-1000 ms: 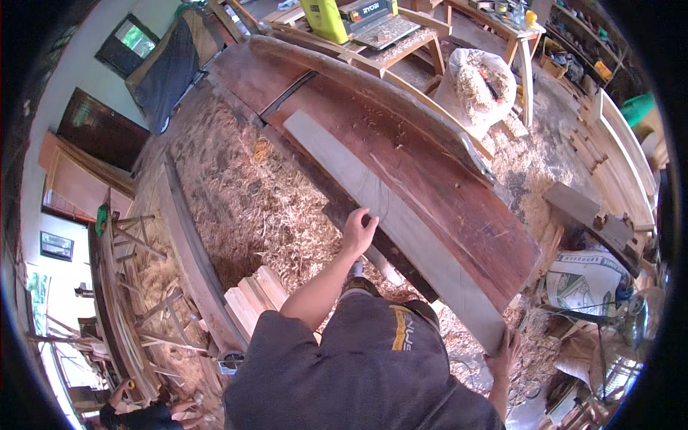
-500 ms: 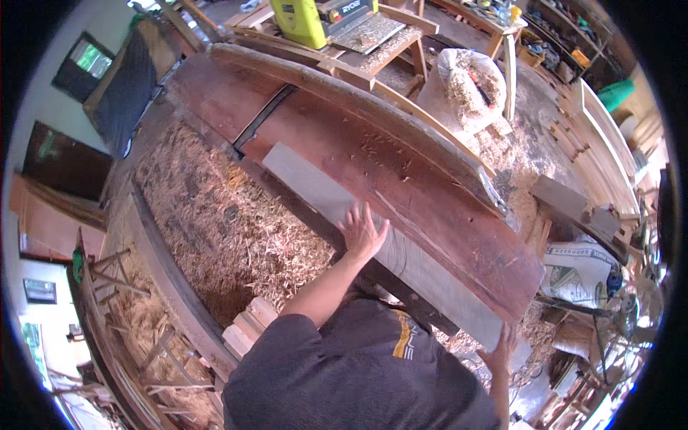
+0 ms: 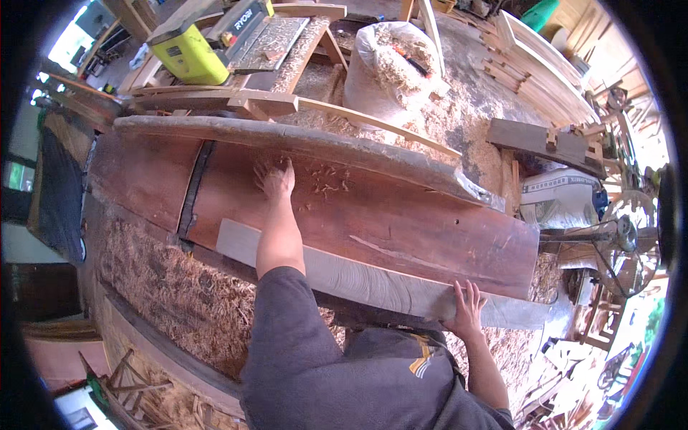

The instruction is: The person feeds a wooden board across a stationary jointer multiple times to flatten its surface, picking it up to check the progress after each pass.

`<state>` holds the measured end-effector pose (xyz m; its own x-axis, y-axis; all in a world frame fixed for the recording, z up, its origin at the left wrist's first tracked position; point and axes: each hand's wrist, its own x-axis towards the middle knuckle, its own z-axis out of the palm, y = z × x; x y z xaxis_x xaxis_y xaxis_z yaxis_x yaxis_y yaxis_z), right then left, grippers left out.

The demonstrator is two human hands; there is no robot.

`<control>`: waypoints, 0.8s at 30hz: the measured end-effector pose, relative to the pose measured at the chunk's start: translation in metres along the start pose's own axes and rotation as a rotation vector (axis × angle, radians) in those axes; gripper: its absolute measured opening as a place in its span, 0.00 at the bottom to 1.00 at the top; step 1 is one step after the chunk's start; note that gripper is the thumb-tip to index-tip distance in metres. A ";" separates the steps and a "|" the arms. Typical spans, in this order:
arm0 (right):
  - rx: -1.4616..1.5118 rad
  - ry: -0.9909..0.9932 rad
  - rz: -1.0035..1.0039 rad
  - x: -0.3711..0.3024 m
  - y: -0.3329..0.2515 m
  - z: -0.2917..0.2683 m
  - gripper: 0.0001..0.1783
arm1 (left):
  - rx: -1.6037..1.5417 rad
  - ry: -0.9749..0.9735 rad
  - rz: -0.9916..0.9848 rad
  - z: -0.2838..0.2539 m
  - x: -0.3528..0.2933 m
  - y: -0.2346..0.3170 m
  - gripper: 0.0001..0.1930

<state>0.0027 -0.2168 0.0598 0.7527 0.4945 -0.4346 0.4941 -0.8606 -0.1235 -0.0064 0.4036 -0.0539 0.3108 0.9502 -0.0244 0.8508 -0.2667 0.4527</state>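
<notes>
My left hand [image 3: 276, 179] reaches across to the far side of a long reddish wood slab [image 3: 401, 222], fingers spread over its surface. Small wood shavings [image 3: 330, 179] lie beside that hand. Along the slab's near edge rests a long grey board [image 3: 358, 279] with wavy grain lines. Toward its right end, my right hand [image 3: 467, 312] lies on the board with the fingers apart. A dark strip [image 3: 195, 190] crosses the slab at the left. My left forearm covers part of the board.
Beyond the slab stand a green-and-grey planer machine [image 3: 190, 54] and a white sack [image 3: 394, 75] full of shavings. A notched dark timber [image 3: 545, 147] and a fan [image 3: 620, 244] are at the right. Shavings [image 3: 158, 265] cover the floor at the left.
My left hand has left the grey board and moved across onto the reddish slab. My right hand stays near the board's right end. The view has turned.
</notes>
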 end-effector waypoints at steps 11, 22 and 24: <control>0.156 0.100 -0.360 0.014 0.036 0.031 0.67 | -0.851 -1.250 1.207 0.013 -0.432 0.208 0.33; 0.004 0.166 -0.200 0.006 0.158 -0.021 0.71 | -0.030 -0.061 0.600 -0.073 -0.352 -0.003 0.39; -0.001 0.149 -0.168 0.004 0.203 -0.021 0.73 | -0.119 -0.159 0.627 -0.065 -0.385 0.025 0.39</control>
<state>0.1149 -0.3869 0.0518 0.7159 0.6433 -0.2712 0.6181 -0.7647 -0.1824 -0.1322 0.0421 0.0246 0.7990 0.5825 0.1493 0.4379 -0.7337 0.5195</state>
